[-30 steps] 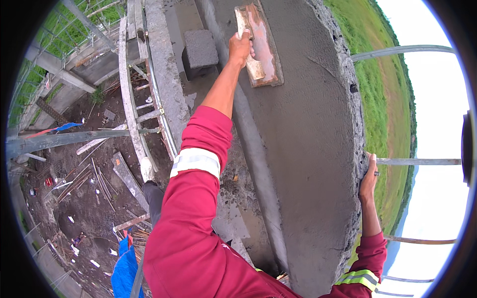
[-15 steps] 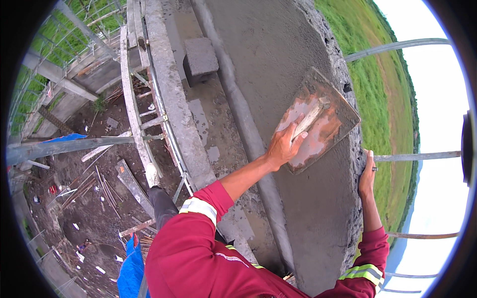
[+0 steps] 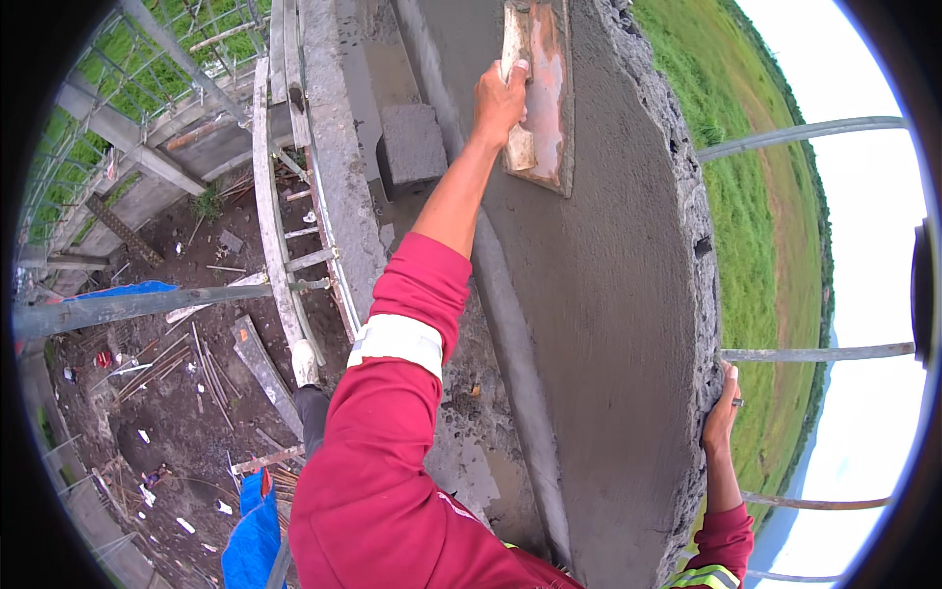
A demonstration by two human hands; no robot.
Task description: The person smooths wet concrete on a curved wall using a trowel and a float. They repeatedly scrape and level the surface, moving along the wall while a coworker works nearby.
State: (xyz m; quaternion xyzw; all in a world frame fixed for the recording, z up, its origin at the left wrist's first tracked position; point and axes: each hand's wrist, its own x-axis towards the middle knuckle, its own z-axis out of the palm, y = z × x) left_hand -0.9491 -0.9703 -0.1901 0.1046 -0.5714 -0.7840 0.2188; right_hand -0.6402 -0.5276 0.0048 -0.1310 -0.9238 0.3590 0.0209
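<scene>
Grey wet render — covers the broad wall face from twelve o'clock down to six, combed with fine sweep lines; by the look of it most of the coat is on and levelled, while the ragged right edge at three o'clock and the strip beside the raised rib seem left for finishing. Item: wooden float, orange-stained, flat against the render at twelve o'clock. Item: left hand, fingers curled shut around the float's handle, arm stretched up in a red sleeve with a white reflective band. Item: right hand at four o'clock, fingers pressed together and hooked over the wall's rough edge. Item: grey concrete block on the ledge at eleven o'clock. Item: blue sheet at seven o'clock, over littered dirt — timber scraps, no readable labels or signs; small pale scraps too small to tell.
</scene>
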